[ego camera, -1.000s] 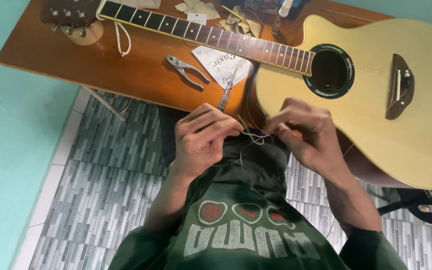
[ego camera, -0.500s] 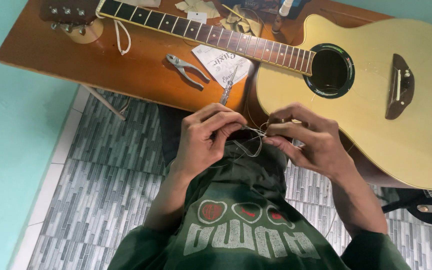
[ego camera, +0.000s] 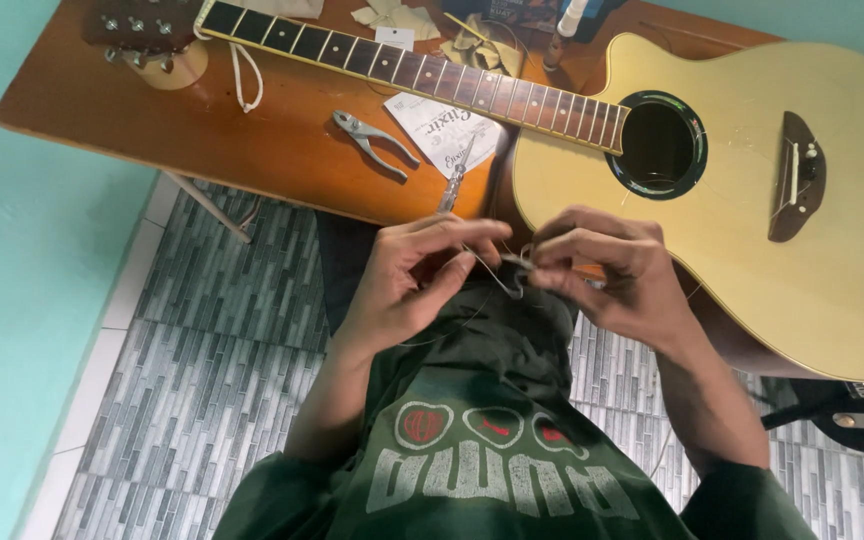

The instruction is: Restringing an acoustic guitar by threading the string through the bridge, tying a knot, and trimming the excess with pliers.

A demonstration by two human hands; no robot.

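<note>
Both grips are pinching together on the thin, coiled metal guitar string [ego camera: 504, 272], held just above my lap in front of the worktop's near edge. With my left hand [ego camera: 414, 285] I am holding the loose curl, and with my right hand [ego camera: 602, 275] I am clamping the end between thumb and fingertips. To do this well, I am judging that I should be keeping the wire lightly taut and unwinding it in wide loops, never kinking it. Beyond my hands, the pale yellow acoustic guitar [ego camera: 752, 200] is lying across the brown wooden worktop [ego camera: 252, 140], with grey steel pliers [ego camera: 377, 142] just beside its dark fretted neck.
</note>
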